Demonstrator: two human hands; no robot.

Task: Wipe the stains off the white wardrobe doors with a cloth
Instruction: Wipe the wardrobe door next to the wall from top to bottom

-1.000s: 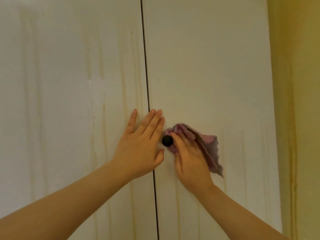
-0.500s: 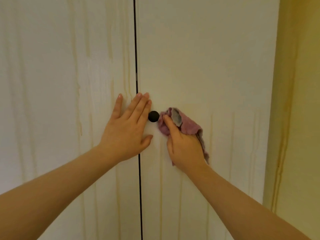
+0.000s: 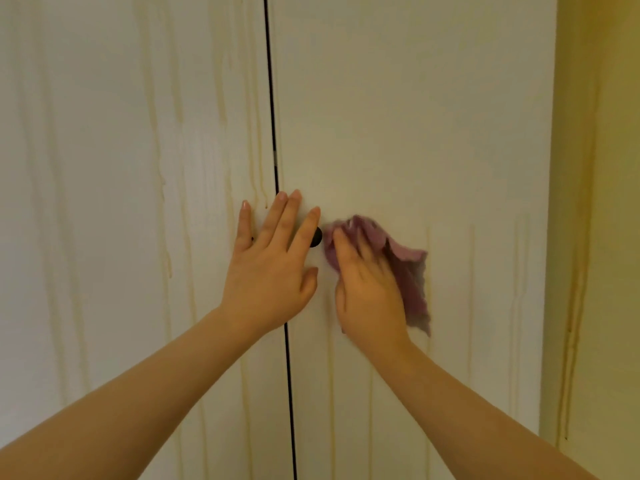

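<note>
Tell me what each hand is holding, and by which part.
Right hand presses the cloth to the right door, fingers on its upper end; a grip is too blurred to tell. Left hand, flat, holds nothing.

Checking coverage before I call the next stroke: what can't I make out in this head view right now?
Head view:
Most of the knob: hidden behind a finger of the left hand.
Fingers of the right hand: motion-blurred, so its grip on the cloth is unclear.
Patch of the right door under cloth and hand: covered, stains there unknown.
Tops and bottoms of the left door and right door: cut off by frame edges.
</note>
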